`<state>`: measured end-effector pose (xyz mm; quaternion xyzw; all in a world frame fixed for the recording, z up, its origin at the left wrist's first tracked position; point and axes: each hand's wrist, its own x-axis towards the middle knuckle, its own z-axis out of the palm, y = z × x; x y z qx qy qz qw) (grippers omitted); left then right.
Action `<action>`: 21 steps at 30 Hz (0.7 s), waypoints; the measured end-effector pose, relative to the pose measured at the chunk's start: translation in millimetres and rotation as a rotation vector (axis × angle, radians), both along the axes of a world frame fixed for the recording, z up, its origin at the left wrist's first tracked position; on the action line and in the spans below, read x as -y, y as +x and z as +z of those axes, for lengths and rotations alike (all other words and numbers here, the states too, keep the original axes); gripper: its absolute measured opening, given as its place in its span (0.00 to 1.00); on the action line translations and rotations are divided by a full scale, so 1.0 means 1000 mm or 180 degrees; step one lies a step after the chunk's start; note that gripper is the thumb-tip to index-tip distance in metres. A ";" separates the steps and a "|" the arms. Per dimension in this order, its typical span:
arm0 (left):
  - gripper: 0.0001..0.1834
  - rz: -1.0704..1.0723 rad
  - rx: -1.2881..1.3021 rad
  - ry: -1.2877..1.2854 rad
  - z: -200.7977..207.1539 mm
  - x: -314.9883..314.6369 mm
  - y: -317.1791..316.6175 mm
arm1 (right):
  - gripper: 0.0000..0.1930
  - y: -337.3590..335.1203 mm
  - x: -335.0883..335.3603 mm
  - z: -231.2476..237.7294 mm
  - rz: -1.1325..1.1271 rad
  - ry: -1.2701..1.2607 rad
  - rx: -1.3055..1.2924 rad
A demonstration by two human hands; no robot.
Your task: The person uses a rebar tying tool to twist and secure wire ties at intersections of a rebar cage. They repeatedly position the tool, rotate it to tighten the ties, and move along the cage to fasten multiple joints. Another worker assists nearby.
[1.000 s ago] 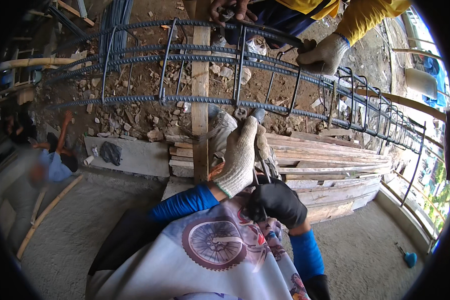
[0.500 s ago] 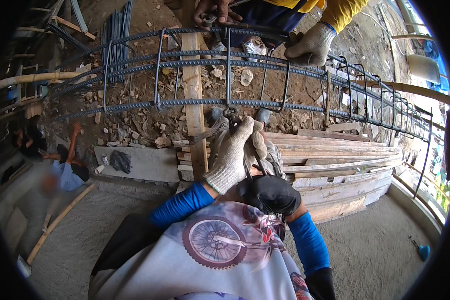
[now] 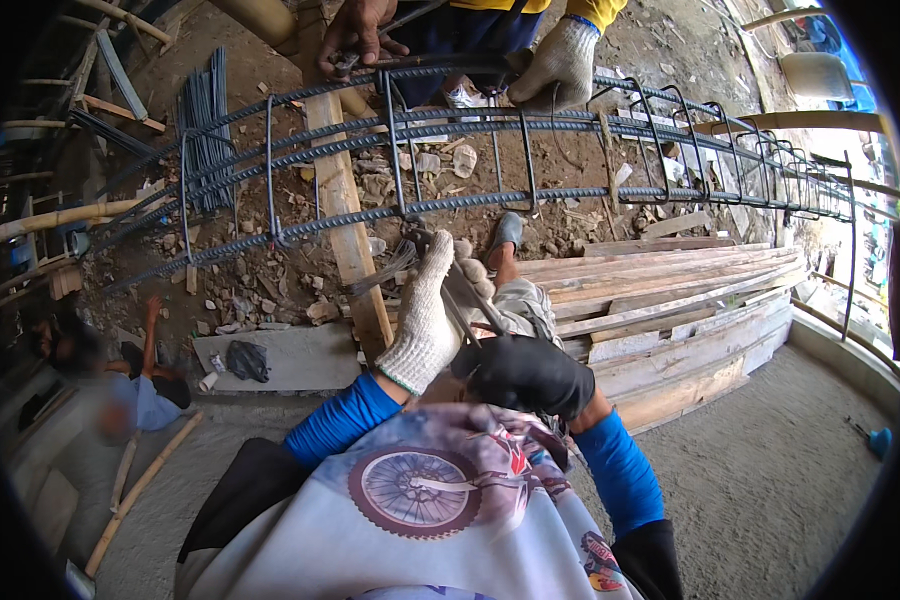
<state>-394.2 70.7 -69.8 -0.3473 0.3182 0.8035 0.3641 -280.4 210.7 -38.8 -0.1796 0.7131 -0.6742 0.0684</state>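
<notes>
My left hand (image 3: 425, 315), in a white knit glove, is closed just below the near bar of a rebar cage (image 3: 490, 199). A bundle of thin tie wires (image 3: 398, 264) sticks out to the left from its fingers. Lower right, my right hand (image 3: 532, 376), in a black glove, is closed round the handle ends of dark metal pincers (image 3: 458, 312). The pincers' handles run up beneath my left hand. Their head is close to where a stirrup (image 3: 392, 140) meets the near bar; the jaws are partly hidden, so contact is unclear.
Across the cage, a co-worker's gloved hand (image 3: 560, 65) and bare hand (image 3: 362, 38) rest at the far bar. A wooden plank (image 3: 342, 240) passes under the cage. Stacked boards (image 3: 670, 300) lie at right. Another person (image 3: 145, 400) is low at left, near a bamboo pole (image 3: 140, 495).
The view has shifted, so the cage and co-worker appear further left. The pincers' handles show more plainly as my right hand sits slightly lower left in the picture. Both hands stay closed.
</notes>
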 end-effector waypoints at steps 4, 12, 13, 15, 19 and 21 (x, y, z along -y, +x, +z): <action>0.24 -0.0135 -0.0425 0.0118 -0.008 0.001 0.001 | 0.14 -0.004 -0.005 -0.003 0.0487 -0.0709 0.1235; 0.23 -0.0058 -0.0724 -0.1062 -0.016 -0.021 0.009 | 0.31 0.006 0.028 0.042 -0.1392 0.2463 0.0888; 0.24 -0.0047 -0.0760 -0.1082 -0.013 -0.021 0.009 | 0.30 0.008 0.031 0.038 -0.1341 0.2691 0.1013; 0.22 -0.0282 -0.0616 -0.0963 -0.007 -0.014 0.007 | 0.30 0.011 0.023 0.025 -0.0888 0.2087 0.1526; 0.24 -0.0305 -0.0484 -0.0570 0.002 0.000 0.000 | 0.22 0.005 -0.004 -0.001 0.0018 -0.1745 0.3805; 0.24 -0.0018 -0.0310 0.0293 -0.001 0.000 -0.005 | 0.13 0.000 -0.010 -0.007 0.0472 -0.2887 0.3694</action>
